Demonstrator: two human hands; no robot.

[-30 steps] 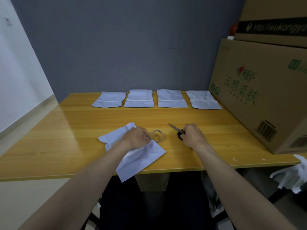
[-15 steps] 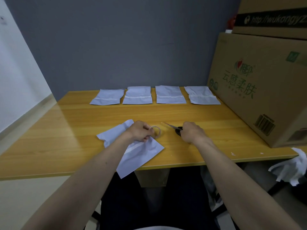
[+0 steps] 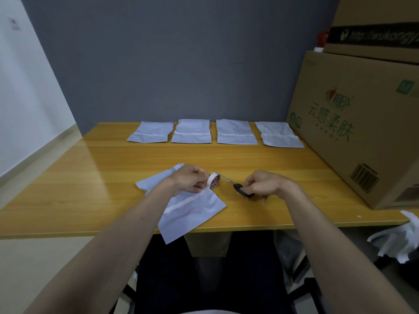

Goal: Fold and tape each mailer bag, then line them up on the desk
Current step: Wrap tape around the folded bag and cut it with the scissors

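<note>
A white mailer bag (image 3: 190, 207) lies crooked at the desk's near edge, one corner hanging over it. My left hand (image 3: 190, 181) sits above the bag and grips a small roll of tape (image 3: 214, 181), tilted up on its edge. Just right of it my right hand (image 3: 266, 184) holds black-handled scissors (image 3: 240, 189), their blades pointing left toward the roll. Several folded mailer bags (image 3: 235, 135) lie side by side in a row along the far edge of the wooden desk (image 3: 102, 177).
A large cardboard box (image 3: 362, 132) stands on the desk's right side, with another box stacked on top. Crumpled white bags (image 3: 399, 241) lie off the desk at the lower right. A grey wall rises behind the desk.
My left hand has picked the tape roll up off the desk and tilted it on edge. My right hand has closed round the scissors and raised them a little.
</note>
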